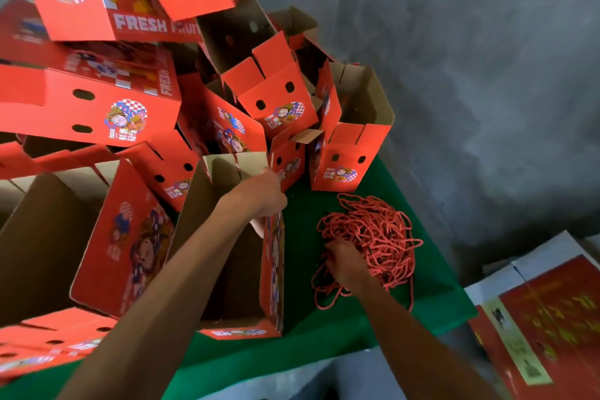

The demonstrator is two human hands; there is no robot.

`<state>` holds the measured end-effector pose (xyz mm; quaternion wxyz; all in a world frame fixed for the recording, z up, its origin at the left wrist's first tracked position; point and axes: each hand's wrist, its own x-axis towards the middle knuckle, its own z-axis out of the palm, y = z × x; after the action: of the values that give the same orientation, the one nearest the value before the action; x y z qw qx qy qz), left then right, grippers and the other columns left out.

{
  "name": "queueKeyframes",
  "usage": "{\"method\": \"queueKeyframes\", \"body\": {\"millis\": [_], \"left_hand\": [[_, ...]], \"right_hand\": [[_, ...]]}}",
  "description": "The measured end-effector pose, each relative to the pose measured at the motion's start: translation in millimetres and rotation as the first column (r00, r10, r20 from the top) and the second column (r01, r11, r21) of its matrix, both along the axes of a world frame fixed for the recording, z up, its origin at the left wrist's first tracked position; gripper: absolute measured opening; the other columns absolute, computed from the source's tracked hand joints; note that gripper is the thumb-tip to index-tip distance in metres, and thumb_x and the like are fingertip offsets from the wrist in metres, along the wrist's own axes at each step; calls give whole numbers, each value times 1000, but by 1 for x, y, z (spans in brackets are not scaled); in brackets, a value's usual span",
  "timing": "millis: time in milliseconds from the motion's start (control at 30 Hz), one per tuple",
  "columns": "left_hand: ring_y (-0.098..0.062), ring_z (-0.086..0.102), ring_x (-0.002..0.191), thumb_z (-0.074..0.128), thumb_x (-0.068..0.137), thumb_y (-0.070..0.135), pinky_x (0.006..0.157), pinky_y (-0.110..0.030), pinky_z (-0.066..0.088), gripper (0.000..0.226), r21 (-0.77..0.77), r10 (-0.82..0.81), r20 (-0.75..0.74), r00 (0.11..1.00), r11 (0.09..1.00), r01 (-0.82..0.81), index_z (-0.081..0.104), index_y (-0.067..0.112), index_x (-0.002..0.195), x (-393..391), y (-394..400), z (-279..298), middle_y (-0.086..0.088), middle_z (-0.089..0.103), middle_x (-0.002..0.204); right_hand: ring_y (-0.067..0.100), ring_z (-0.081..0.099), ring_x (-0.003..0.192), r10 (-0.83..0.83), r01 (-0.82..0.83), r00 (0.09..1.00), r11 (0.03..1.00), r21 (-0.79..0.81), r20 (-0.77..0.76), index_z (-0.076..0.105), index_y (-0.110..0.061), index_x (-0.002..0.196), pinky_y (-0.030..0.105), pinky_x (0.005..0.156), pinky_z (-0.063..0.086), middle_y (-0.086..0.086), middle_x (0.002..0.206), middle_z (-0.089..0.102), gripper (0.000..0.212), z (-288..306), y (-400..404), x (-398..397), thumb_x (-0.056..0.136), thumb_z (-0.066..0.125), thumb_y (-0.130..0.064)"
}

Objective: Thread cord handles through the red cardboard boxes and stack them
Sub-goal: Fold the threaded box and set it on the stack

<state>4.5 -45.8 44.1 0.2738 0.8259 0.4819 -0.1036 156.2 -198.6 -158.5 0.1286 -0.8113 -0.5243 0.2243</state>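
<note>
Red cardboard pile: a heap of red boxes [97, 107] is leaning and tumbling across the far left of the scene, many tilted, punched holes showing in their flaps.
Desk: a green desk [324, 328] is carrying the boxes and cords.
Open box: one red box [272, 269] is standing open-topped at the near centre, its brown inside facing up.
Cords: a tangled bundle of red cords [373, 237] is lying on the desk just right of the open box.
Left hand: the left hand [259, 195] is gripping the open box's far right wall at the rim, its grip clenched over the edge.
Right hand: the right hand [345, 261] is digging into the near left side of the cords, fingers curled among the strands.
</note>
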Motion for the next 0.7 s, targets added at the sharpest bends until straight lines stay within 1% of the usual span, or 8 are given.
{"method": "queueKeyframes", "body": {"millis": [67, 133, 267, 333, 400, 467, 600, 700], "left_hand": [[-27, 63, 99, 48, 98, 21, 88, -38, 57, 46, -14, -3, -21, 1000, 1000, 3, 39, 3, 139, -1, 2, 1, -11, 62, 111], [-29, 64, 104, 50, 98, 22, 96, -43, 57, 44, -39, 6, 2, 1000, 999, -6, 41, 8, 139, -2, 4, 0, -12, 63, 120], [-30, 64, 109, 55, 97, 25, 100, -48, 55, 45, -36, 69, 76, 995, 997, -67, 39, 15, 138, -6, 1, -5, -12, 61, 124], [-31, 62, 111, 57, 97, 25, 96, -44, 55, 47, 5, 70, 48, 996, 998, -70, 38, 13, 138, -9, -1, -6, -13, 60, 125], [-33, 61, 110, 56, 97, 24, 83, -38, 51, 47, 108, 48, -19, 999, 993, -46, 37, 9, 137, -10, -2, -2, -15, 60, 126], [-34, 62, 107, 56, 97, 23, 77, -37, 51, 49, 174, 26, -85, 996, 985, -11, 36, 8, 139, -11, -4, 3, -16, 60, 125], [-31, 61, 109, 56, 97, 26, 83, -37, 51, 44, 104, -8, -118, 993, 994, 20, 41, 10, 135, -18, -4, 5, -13, 60, 123], [-29, 63, 104, 54, 96, 22, 83, -37, 53, 32, 26, -1, 23, 1000, 1000, 0, 51, 9, 125, -30, 3, 5, -9, 63, 115]], "right_hand": [[27, 51, 126, 3, -3, 1000, 1000, -5, 18, 64, -10, 135, 34, 108, 41, 8, 136, 56, 35, -10, -9, -4, 101, 54, -11], [27, 55, 121, -16, 16, 999, 1000, 2, 33, 68, -9, 129, 36, 106, 45, 8, 133, 57, 30, -12, -7, -7, 102, 54, -12], [28, 65, 100, -41, 43, 997, 999, -25, 69, 73, 0, 111, 33, 91, 53, 15, 119, 63, 24, -11, 1, -3, 104, 51, -5], [30, 64, 106, -32, 35, 996, 999, -36, 80, 72, -3, 113, 34, 91, 53, 13, 120, 62, 21, -7, 3, -2, 102, 53, -7], [30, 59, 118, 23, -15, 993, 998, -67, 114, 69, -14, 124, 38, 98, 51, 9, 126, 58, 26, -4, 5, -2, 101, 58, -18], [30, 53, 127, 86, -64, 978, 991, -121, 189, 65, -21, 132, 40, 104, 48, 7, 134, 54, 33, -5, 10, -5, 101, 60, -31], [29, 57, 120, 140, -105, 950, 985, -136, 279, 67, -21, 126, 40, 100, 46, 5, 133, 55, 28, -15, 17, -16, 105, 53, -32], [27, 60, 116, 191, -165, 921, 981, -104, 339, 70, -17, 117, 37, 96, 43, 4, 123, 62, 27, -22, 19, -21, 104, 48, -27]]}}
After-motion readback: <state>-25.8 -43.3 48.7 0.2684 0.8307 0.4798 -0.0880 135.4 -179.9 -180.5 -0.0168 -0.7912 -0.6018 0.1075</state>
